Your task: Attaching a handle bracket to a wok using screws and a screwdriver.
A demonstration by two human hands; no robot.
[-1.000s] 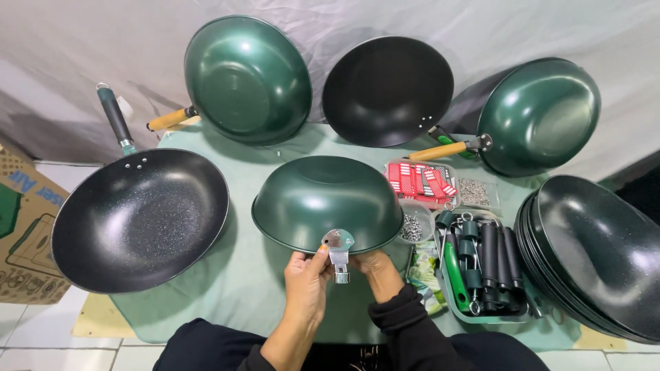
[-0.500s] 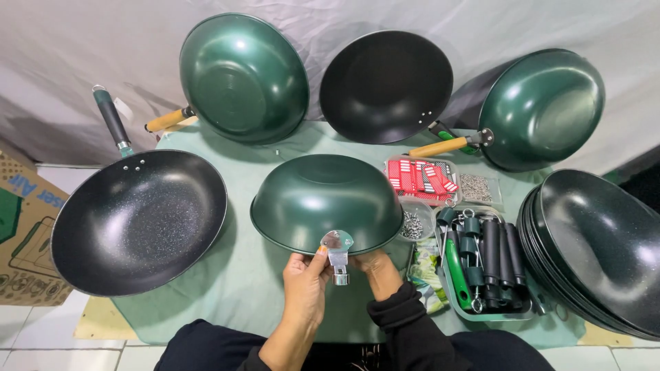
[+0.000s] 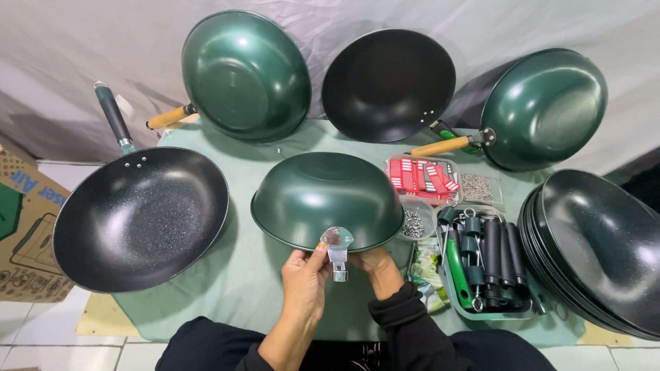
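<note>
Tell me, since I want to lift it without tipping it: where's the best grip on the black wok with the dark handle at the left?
Probably the dark handle of the black wok. It juts from the far rim, clear of the neighbouring pans, so reach in from the far left. The bowl is wide and smooth, offering no real purchase.

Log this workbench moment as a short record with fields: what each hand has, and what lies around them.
left hand: left hand, fingers pinching the small silver metal handle bracket against the rim of the pan
right hand: right hand, steadying the rim beside the bracket
centre: upside-down dark green round metal wok pan without handle on the pale green tablecloth
left side: black speckled non-stick wok with dark handle
right side: grey tray of black and green handles; stack of black handleless woks; small bowl of silver screws
</note>
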